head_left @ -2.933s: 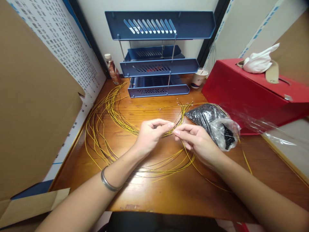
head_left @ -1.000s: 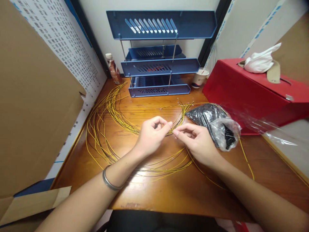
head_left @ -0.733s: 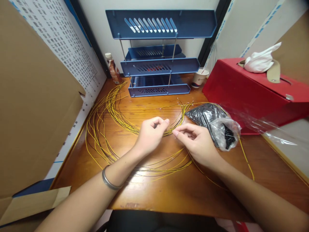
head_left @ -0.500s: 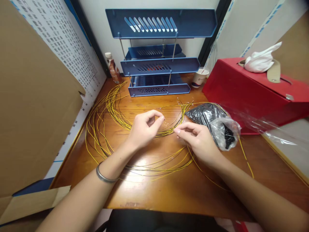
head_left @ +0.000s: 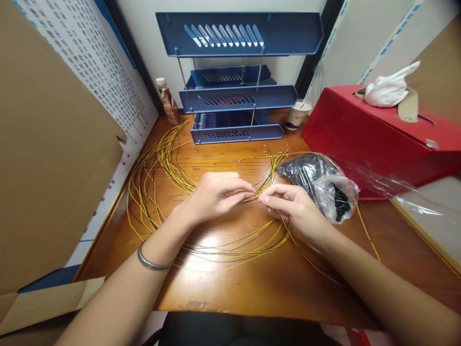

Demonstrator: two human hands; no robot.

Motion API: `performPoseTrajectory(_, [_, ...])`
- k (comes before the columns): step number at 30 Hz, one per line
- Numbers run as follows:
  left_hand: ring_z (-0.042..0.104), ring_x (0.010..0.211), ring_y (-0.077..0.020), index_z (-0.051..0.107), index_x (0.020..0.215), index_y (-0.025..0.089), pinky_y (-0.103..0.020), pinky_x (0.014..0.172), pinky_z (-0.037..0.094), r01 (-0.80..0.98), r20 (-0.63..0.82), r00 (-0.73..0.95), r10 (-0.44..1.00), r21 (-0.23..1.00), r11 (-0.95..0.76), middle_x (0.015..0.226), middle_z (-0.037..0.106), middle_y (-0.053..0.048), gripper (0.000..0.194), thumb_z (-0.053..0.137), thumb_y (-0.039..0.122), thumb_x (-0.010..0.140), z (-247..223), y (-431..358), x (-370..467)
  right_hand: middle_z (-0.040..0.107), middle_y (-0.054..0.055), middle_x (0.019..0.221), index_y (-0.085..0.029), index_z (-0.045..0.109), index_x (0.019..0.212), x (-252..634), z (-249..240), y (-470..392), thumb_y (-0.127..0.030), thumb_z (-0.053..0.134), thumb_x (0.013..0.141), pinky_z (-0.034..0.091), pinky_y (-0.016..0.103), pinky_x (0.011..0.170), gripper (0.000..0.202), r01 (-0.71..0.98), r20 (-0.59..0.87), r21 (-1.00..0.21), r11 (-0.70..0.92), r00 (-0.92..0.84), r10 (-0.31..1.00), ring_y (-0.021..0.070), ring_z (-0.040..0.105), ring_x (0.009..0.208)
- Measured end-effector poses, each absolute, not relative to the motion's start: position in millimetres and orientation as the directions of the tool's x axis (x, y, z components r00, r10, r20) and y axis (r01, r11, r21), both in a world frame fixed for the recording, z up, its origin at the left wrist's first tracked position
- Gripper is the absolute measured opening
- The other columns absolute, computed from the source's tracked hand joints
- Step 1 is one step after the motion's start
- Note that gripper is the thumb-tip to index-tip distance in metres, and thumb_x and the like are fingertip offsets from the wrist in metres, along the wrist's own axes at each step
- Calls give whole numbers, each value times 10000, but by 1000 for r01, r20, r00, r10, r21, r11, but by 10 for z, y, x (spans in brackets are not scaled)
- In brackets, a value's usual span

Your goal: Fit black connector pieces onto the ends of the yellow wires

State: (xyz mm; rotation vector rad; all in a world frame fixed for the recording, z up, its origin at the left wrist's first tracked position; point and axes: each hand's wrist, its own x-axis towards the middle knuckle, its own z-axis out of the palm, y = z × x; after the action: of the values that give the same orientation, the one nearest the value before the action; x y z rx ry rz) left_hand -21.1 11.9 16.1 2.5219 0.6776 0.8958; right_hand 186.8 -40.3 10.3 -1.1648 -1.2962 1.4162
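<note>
Thin yellow and black wires (head_left: 154, 192) lie in long loops across the wooden desk (head_left: 252, 283). My left hand (head_left: 212, 197), with a metal bangle on the wrist, pinches a wire near the bundle's middle. My right hand (head_left: 295, 209) pinches something small at its fingertips, which almost touch those of the left hand; I cannot tell what it is. Just right of my right hand lies a clear plastic bag (head_left: 324, 185) of small black parts, its mouth facing me.
A blue three-tier letter tray (head_left: 237, 96) stands at the back. A brown bottle (head_left: 167, 103) and a paper cup (head_left: 297, 115) flank it. A red box (head_left: 378, 134) with a white tissue fills the right side. Cardboard panels (head_left: 50, 158) wall the left.
My left hand drew back to the left from the right hand, then returned, so both sets of fingertips meet again over the wires. My right hand stayed in place.
</note>
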Motion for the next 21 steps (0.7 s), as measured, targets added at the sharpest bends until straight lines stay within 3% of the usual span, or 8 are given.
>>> performPoseTrajectory(6, [549,601,-116,721,878,150,-242,588,395,348,457,684,569,482,-804,722,686,-46,194,558,233,944,176,90,-195,628,22,698,-167,708,765,1858,62,-407,-379,721,776,355,274,568,213,117,-2,-993,18,-172,985,132,495,619])
performPoseTrajectory(10, [532,610,-112,681,856,148,-240,593,383,383,427,680,596,487,-785,747,677,-41,190,544,245,945,170,65,-183,656,46,736,-159,712,803,1845,48,-423,-395,692,813,364,286,571,238,215,35,-974,65,-139,990,147,518,630])
performPoseTrajectory(21, [507,604,-108,617,830,161,-238,605,372,398,382,631,675,588,-704,719,633,-13,209,505,277,962,107,39,-131,668,39,737,-176,725,809,1841,71,-434,-442,707,820,384,280,560,267,190,42,-979,69,-143,989,142,524,621])
